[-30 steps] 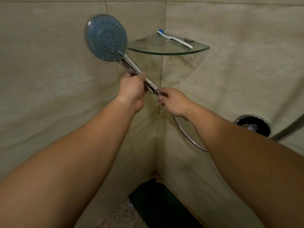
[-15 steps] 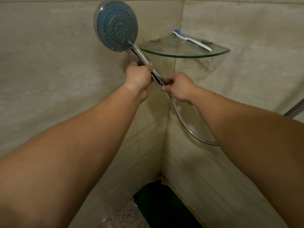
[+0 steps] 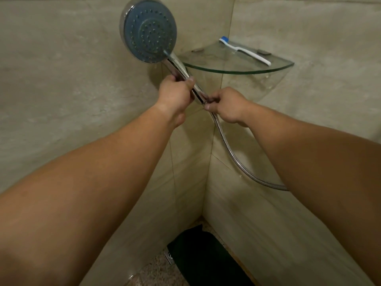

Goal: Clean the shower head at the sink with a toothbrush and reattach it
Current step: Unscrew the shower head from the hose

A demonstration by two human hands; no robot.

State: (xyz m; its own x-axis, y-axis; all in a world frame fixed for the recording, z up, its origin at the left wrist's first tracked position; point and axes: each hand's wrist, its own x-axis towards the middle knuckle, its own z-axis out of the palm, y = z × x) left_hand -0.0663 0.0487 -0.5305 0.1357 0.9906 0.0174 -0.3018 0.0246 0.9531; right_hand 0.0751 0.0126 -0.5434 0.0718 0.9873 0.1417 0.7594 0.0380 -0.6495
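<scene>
Left hand (image 3: 175, 93) grips shower head (image 3: 149, 30); right hand (image 3: 226, 104) pinches hose (image 3: 233, 153)

The top rim of the round blue-faced chrome shower head (image 3: 149, 30) is cut off by the upper frame edge. The middle of its chrome handle is hidden inside the curled fingers of the left hand (image 3: 175, 96). The joint where the handle meets the ribbed metal hose (image 3: 226, 145) is covered by the right hand (image 3: 226, 105); the fingertips hide the nut, so whether it's threaded on can't be told. Below the right fingers, the hose disappears behind the right forearm. Both arms are cut off at the lower edge. A dark green object (image 3: 204, 254) on the floor, far below the fingers, is too dim to identify.
</scene>
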